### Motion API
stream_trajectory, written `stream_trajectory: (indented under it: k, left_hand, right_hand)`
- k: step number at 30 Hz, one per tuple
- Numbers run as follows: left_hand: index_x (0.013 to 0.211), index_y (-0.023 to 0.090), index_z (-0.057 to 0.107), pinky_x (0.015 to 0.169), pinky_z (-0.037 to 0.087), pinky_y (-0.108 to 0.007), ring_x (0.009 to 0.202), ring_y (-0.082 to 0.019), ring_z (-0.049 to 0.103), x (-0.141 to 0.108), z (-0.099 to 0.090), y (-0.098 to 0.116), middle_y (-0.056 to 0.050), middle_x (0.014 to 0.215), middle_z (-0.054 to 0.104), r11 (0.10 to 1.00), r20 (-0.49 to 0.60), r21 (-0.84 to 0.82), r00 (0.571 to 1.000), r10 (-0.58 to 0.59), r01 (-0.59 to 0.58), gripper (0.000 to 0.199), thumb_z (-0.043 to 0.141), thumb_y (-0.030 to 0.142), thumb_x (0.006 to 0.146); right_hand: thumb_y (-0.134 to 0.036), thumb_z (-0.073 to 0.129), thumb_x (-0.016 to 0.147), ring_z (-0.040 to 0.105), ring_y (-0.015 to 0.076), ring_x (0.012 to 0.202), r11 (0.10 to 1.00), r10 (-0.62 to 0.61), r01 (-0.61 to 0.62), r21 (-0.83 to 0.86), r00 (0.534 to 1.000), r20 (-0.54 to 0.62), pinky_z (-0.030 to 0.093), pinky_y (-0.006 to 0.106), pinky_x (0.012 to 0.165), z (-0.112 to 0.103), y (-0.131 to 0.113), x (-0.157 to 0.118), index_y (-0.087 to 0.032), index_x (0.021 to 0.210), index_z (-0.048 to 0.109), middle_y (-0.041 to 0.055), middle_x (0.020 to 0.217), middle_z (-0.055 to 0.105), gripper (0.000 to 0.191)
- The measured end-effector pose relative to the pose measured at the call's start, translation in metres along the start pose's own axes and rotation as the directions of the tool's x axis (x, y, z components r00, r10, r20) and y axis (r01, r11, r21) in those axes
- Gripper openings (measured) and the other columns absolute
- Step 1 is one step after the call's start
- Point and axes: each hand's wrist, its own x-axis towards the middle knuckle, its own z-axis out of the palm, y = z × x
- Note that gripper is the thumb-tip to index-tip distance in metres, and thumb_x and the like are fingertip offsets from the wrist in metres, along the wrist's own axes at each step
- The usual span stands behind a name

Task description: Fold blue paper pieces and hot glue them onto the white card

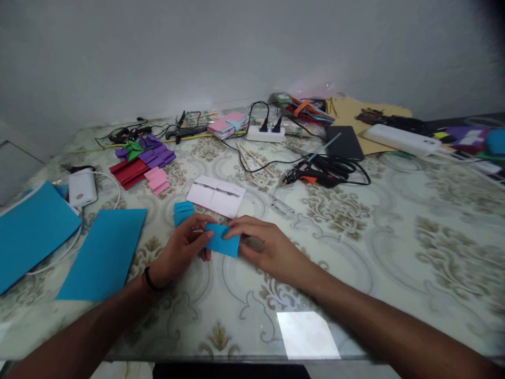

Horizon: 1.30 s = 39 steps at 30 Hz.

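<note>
Left hand [173, 257] and right hand [273, 246], half-curled, pinch 1 blue paper rectangle [223, 245]; uneven pressure could crease it, or left knuckles nudge the folded blue paper [183, 210] at its 10 o'clock.

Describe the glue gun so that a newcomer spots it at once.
On the patterned table, find the white power strip with two black plugs at the back. Come nearer and to the right, just in front of the flat black pad. The glue gun lies there, its orange trigger setting it apart from the all-black pad and coiled cable beside it.
</note>
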Motion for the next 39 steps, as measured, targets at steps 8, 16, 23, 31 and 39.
stream_trajectory:
  k: [8, 16, 23, 31, 39]
  left_hand:
    - [0.108, 0.019, 0.059, 0.057, 0.052, -0.023, 0.061, -0.014, 0.068, -0.0027, 0.0023, 0.0019, 0.002, 0.07, 0.068, 0.998, 0.021, 0.061, 0.999, -0.029, 0.028, 0.024, 0.066, 0.039, 0.096]
    - [0.129, 0.02, 0.057, 0.065, 0.056, -0.027, 0.084, -0.021, 0.073, -0.0059, 0.0006, 0.0062, -0.006, 0.095, 0.074, 0.992, 0.073, 0.121, 0.997, 0.024, -0.033, 0.05, 0.078, 0.041, 0.088]
    - [0.123, 0.019, 0.063, 0.06, 0.057, -0.025, 0.084, -0.022, 0.076, -0.0063, 0.004, 0.006, -0.006, 0.092, 0.076, 0.995, 0.016, 0.083, 0.998, 0.061, -0.062, 0.039, 0.074, 0.039, 0.091]
    - [0.118, 0.018, 0.074, 0.058, 0.057, -0.023, 0.068, -0.015, 0.07, -0.006, 0.0015, 0.0033, -0.005, 0.086, 0.077, 0.973, -0.02, 0.18, 0.989, 0.149, -0.143, 0.032, 0.073, 0.037, 0.092]
    - [0.114, 0.018, 0.079, 0.059, 0.057, -0.024, 0.073, -0.019, 0.072, -0.006, 0.0037, 0.0067, -0.008, 0.089, 0.08, 0.972, -0.036, 0.19, 0.989, 0.146, -0.137, 0.036, 0.082, 0.036, 0.084]
  right_hand:
    - [-0.009, 0.06, 0.084, 0.068, 0.0172, 0.09, 0.989, 0.118, -0.123, 0.084, 0.991, 0.058, 0.054, 0.029, 0.077, 0.0014, 0.001, 0.0002, -0.023, 0.101, 0.075, 0.004, 0.1, 0.073, 0.026]
    - [-0.025, 0.067, 0.089, 0.067, 0.0176, 0.089, 0.926, 0.276, -0.27, 0.265, 0.961, 0.013, 0.052, 0.03, 0.077, -0.0042, -0.001, 0.0015, -0.021, 0.102, 0.075, 0.0052, 0.104, 0.072, 0.016]
    - [-0.036, 0.062, 0.096, 0.061, 0.0157, 0.075, 0.92, 0.279, -0.268, 0.285, 0.96, -0.001, 0.049, 0.028, 0.069, -0.0056, -0.0045, 0.003, -0.02, 0.094, 0.077, 0.0041, 0.091, 0.072, 0.022]
    - [-0.036, 0.072, 0.091, 0.068, 0.0155, 0.08, 0.833, 0.29, -0.316, 0.454, 0.948, 0.13, 0.054, 0.028, 0.073, -0.0046, -0.0018, -0.0001, -0.022, 0.109, 0.078, 0.004, 0.096, 0.078, 0.023]
    - [-0.032, 0.071, 0.093, 0.069, 0.0157, 0.085, 0.867, 0.23, -0.261, 0.425, 0.965, 0.124, 0.054, 0.027, 0.074, -0.006, -0.0025, 0.0005, -0.026, 0.105, 0.082, 0.0029, 0.098, 0.078, 0.017]
